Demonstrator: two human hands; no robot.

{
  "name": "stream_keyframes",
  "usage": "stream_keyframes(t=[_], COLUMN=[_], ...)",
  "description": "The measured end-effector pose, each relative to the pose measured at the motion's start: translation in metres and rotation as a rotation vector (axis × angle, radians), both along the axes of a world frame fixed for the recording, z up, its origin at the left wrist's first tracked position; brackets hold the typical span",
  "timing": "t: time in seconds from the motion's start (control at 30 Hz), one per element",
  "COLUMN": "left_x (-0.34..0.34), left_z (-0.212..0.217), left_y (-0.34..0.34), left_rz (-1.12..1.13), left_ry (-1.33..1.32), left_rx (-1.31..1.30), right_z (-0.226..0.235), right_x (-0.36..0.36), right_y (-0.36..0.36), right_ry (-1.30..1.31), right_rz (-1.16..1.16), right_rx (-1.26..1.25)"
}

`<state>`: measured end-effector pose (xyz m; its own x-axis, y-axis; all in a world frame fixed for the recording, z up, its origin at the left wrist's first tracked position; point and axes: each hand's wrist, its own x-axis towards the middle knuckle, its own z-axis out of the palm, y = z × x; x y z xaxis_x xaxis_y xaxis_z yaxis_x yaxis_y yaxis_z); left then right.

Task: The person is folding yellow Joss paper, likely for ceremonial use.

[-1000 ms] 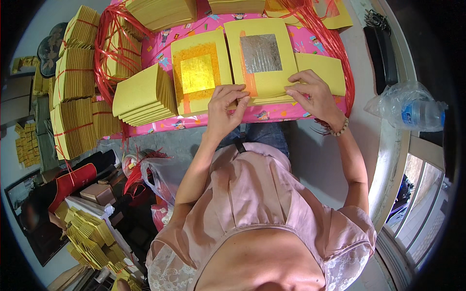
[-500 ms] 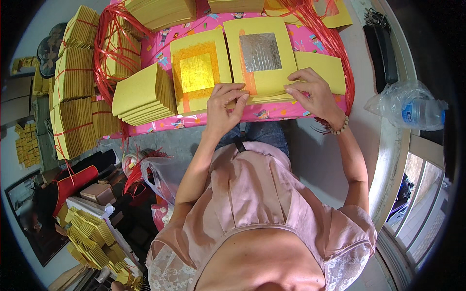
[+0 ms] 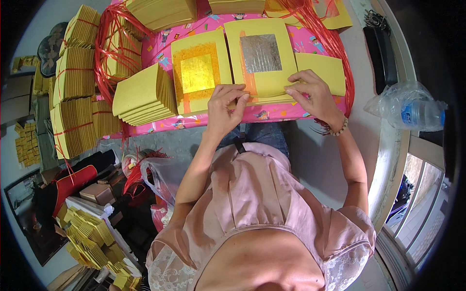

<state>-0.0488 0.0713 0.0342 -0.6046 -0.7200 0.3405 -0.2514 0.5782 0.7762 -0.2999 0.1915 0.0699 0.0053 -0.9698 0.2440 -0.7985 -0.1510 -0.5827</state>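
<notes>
A yellow joss paper sheet with a silver foil square (image 3: 261,52) lies on a stack at the near side of the table. At its near left corner, my left hand (image 3: 227,107) has its thumb and fingers closed in a pinch on the paper edge. My right hand (image 3: 315,97) pinches the same edge near the right corner, a beaded bracelet at its wrist. The near edge bows up slightly between them. Just left lies joss paper with a gold foil square on an orange patch (image 3: 200,70). Plain yellow paper (image 3: 323,72) sits right of the silver sheet.
A fanned stack of folded yellow paper (image 3: 145,94) stands left on the pink patterned tablecloth (image 3: 262,115). Red-tied bundles (image 3: 75,72) pile up beyond it. Red plastic strings (image 3: 323,36) hang over the right side. A wrapped plastic bottle (image 3: 417,112) is far right.
Both hands stay almost in place at the near edge of the silver-foil sheet. That edge lies slightly differently between the fingers.
</notes>
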Motion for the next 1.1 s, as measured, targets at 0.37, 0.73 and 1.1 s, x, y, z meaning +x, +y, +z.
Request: stream_keyframes(t=[0.37, 0.73, 1.1], left_x=[-0.006, -0.036, -0.084], left_z=[0.010, 0.025, 0.005], left_y=[-0.011, -0.016, -0.049], left_rz=[0.018, -0.059, -0.141], left_ry=[-0.104, 0.040, -0.288], left_rx=[-0.181, -0.475, -0.472], right_z=[0.005, 0.034, -0.002], right_x=[0.001, -0.034, -0.076], right_y=[-0.010, -0.089, -0.167], right_ry=[0.345, 0.050, 0.139], right_rz=[0.051, -0.118, -0.161], right_rx=[-0.190, -0.066, 0.092])
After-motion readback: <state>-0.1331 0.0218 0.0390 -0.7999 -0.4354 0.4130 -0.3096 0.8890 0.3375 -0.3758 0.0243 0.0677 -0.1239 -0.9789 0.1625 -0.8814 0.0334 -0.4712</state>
